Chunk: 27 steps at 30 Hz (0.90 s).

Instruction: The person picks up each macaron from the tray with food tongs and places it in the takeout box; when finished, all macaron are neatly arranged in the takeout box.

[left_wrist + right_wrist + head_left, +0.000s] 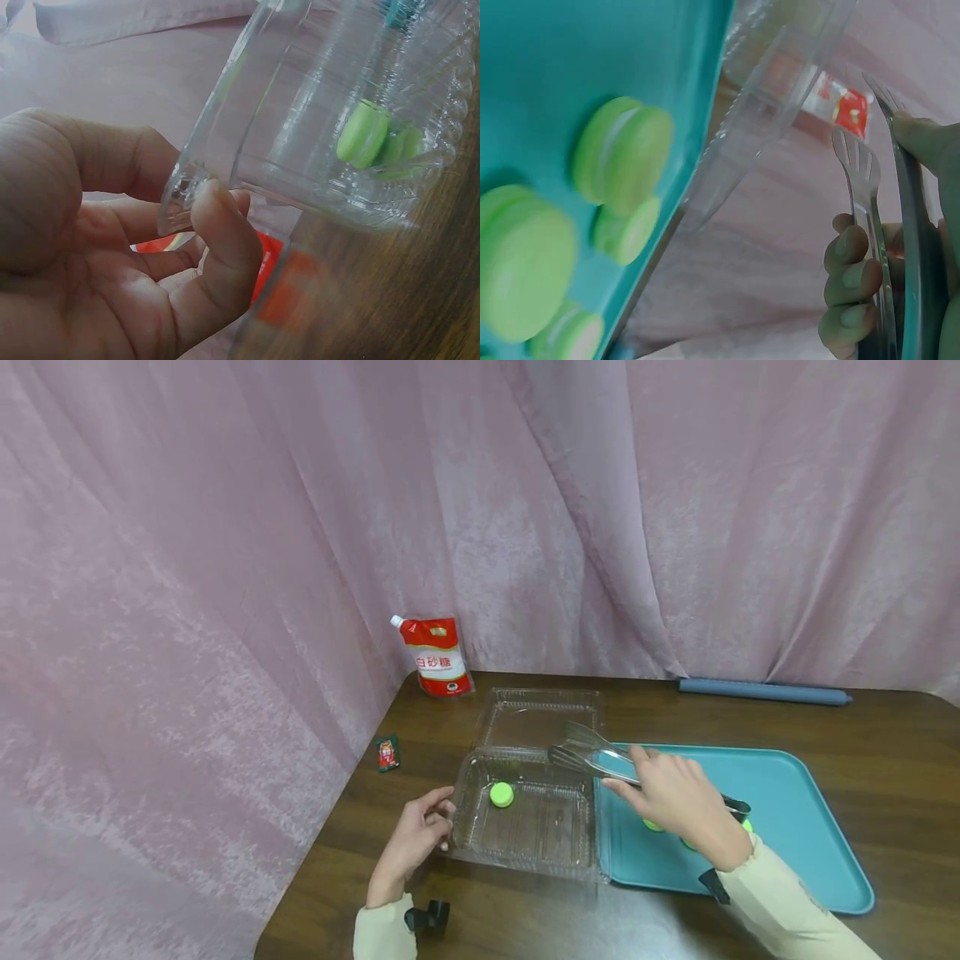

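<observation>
My left hand [416, 837] is at the left side of a clear plastic box [525, 852]; in the left wrist view its fingers pinch the box's rim [180, 196]. Inside the box, toward its left, lies one green macaron [502, 794], also seen through the plastic wall. Metal tongs [611, 768] are gripped by my right hand [678, 797], above the left edge of a blue tray [795, 827]. The tongs' ends are spread apart over the box's right side, with nothing between them. Several green macarons [626, 154] sit on the tray, partly hidden in the head view by my right hand.
The box's lid [542, 714] lies folded back behind it. A red sugar pouch [438, 660] stands at the back left, and a small packet [387, 753] lies near the left edge. Along the back right is a grey-blue roll [765, 692], before a pink curtain [525, 527].
</observation>
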Each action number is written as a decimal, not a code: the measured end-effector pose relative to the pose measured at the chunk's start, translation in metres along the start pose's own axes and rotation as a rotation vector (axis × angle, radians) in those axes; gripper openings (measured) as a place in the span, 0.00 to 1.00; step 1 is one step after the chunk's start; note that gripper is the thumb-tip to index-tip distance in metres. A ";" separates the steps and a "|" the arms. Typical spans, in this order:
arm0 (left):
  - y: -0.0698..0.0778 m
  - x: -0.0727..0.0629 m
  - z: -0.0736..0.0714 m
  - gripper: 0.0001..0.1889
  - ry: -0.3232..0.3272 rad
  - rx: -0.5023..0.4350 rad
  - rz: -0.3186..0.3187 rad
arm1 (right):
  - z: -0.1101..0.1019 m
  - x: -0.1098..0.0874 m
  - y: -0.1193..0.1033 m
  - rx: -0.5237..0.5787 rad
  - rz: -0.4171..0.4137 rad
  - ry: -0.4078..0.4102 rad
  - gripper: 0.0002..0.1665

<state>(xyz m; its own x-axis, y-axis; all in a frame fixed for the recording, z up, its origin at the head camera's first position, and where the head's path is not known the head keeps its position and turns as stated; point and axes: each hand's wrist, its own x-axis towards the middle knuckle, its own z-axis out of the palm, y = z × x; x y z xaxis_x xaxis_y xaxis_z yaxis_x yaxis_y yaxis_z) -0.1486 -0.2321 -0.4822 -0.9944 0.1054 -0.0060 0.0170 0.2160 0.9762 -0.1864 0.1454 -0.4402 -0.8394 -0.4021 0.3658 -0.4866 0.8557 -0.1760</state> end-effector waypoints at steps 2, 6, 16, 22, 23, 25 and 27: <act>-0.001 0.000 0.000 0.31 0.000 0.007 -0.004 | -0.001 -0.006 0.004 0.004 0.028 -0.002 0.30; -0.001 0.000 0.000 0.31 0.007 0.005 -0.005 | -0.004 -0.014 0.013 0.018 0.088 -0.020 0.29; -0.001 0.000 0.001 0.31 0.011 0.006 -0.011 | -0.006 -0.035 0.034 0.025 0.214 -0.043 0.39; 0.000 0.000 0.001 0.32 0.015 0.017 -0.011 | -0.013 -0.049 0.047 -0.002 0.253 -0.010 0.40; -0.001 0.000 0.001 0.32 0.014 0.016 -0.012 | -0.014 -0.051 0.049 -0.003 0.258 -0.006 0.40; -0.001 -0.001 0.000 0.32 0.012 0.015 -0.016 | -0.015 -0.057 0.053 -0.008 0.269 -0.007 0.39; -0.001 -0.002 0.000 0.32 0.010 0.014 -0.023 | -0.016 -0.063 0.057 -0.012 0.278 -0.007 0.38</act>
<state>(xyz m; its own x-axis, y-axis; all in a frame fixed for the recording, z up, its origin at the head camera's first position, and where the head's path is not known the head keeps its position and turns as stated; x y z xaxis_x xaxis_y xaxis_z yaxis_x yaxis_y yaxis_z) -0.1468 -0.2321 -0.4831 -0.9955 0.0907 -0.0258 -0.0041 0.2323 0.9726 -0.1578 0.2243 -0.4588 -0.9421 -0.1531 0.2984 -0.2339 0.9375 -0.2576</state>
